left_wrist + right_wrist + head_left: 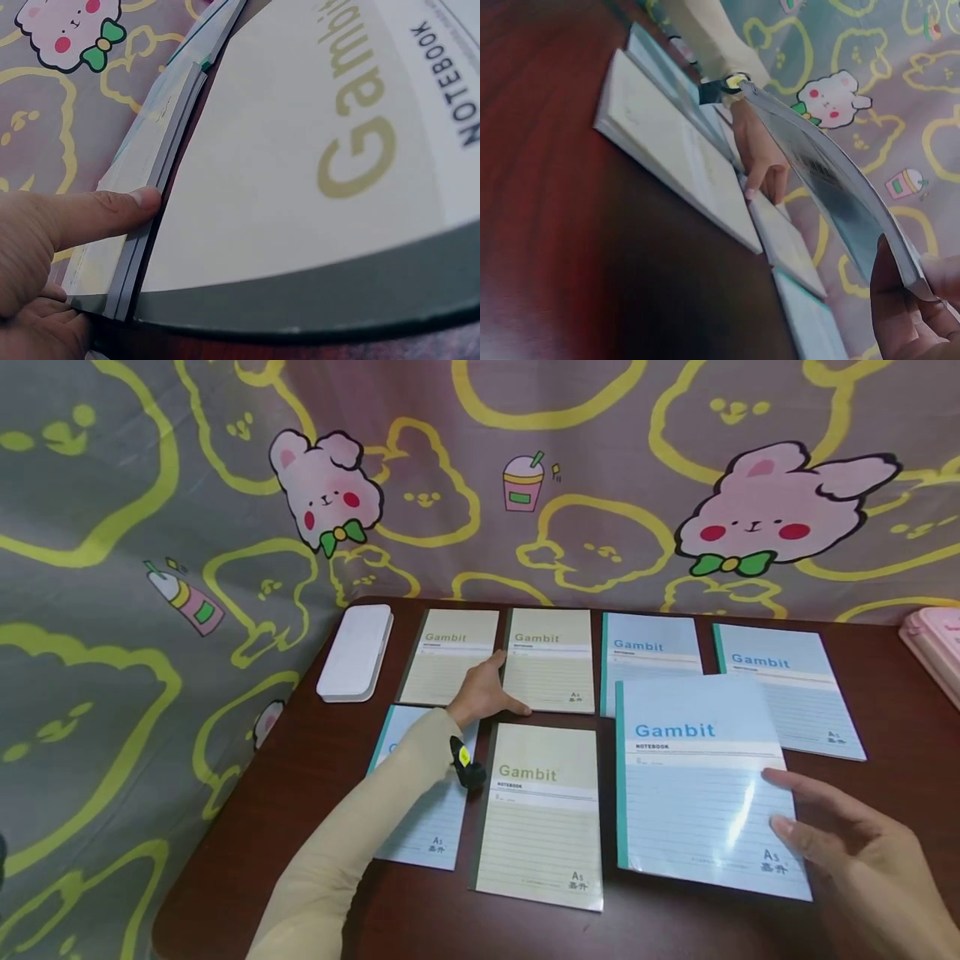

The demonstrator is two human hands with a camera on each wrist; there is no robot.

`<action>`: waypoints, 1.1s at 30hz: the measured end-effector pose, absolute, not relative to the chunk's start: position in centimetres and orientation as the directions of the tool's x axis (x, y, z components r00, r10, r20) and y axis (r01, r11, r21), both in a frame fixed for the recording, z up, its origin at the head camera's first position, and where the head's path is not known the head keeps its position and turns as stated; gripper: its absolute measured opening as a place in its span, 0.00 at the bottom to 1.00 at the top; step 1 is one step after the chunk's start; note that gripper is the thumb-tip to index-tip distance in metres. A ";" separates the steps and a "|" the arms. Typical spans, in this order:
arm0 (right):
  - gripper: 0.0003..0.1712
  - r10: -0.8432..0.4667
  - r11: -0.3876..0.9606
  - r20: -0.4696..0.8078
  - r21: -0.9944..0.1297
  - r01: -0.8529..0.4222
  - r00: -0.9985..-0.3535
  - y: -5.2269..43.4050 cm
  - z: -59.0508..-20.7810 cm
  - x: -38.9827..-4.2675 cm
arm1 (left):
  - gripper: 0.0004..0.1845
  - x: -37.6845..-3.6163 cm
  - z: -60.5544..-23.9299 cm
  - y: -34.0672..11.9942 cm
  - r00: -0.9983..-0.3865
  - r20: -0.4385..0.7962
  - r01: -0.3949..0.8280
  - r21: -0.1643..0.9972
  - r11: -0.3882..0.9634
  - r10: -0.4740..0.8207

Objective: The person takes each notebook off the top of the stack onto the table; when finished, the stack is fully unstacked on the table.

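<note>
At the right fingertips, a blue notebook (697,777) is lifted off the table: the right hand (847,852) pinches its lower right corner, fingers (795,785) on the cover, and the right wrist view shows the thumb (889,300) under the edge and the cover bowing upward. Held by one corner like this, the book looks likely to sag and swing, so my advice is to slide the grip toward the middle of the long edge and bring it down flat, spine first, square to the books around it.

Across the table at about 10 o'clock from that hand, the left hand (483,693) lies with straight fingers pressed on the back row; the left wrist view shows its thumb (105,214) against the edge of the cream notebook at the back left (450,656), beside its cream neighbour (551,660). Light, flat pressure there is enough to keep the row from sliding.

Outward from the hands, a third cream notebook (543,818) lies at 9 o'clock of the lifted book, with a blue one (431,827) partly under the left sleeve. Two more blue notebooks (648,652) (791,689) lie at 12 o'clock, the lifted cover overlapping them in the head view. A white case (356,652) sits at the far left of the dark wooden table (285,810), and a pink object (937,647) shows at the right edge.
</note>
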State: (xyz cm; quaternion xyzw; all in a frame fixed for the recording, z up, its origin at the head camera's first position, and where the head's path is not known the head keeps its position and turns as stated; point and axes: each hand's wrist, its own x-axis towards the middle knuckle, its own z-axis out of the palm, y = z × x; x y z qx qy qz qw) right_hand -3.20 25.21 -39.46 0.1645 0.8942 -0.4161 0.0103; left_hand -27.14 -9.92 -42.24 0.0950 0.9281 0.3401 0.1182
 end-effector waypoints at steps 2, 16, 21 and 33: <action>0.32 0.315 0.571 -0.196 -0.742 0.350 -0.929 25.4 -40.0 -2.4 | 0.62 -27.1 -42.2 -9.9 -0.954 -0.156 0.095 0.653 0.751 0.256; 0.37 0.242 0.589 -0.334 -0.696 0.411 -0.911 26.0 -43.9 -1.4 | 0.62 -27.1 -42.1 -10.0 -0.957 -0.167 0.071 0.656 0.751 0.236; 0.33 0.173 0.674 -0.217 -0.685 0.276 -0.961 25.7 -44.4 -1.6 | 0.62 -27.0 -42.2 -9.9 -0.958 -0.170 0.064 0.661 0.748 0.233; 0.28 -0.019 0.915 -0.136 -0.401 0.038 -0.991 24.8 -43.8 -2.3 | 0.62 -27.0 -42.0 -9.8 -0.957 -0.173 0.067 0.653 0.755 0.235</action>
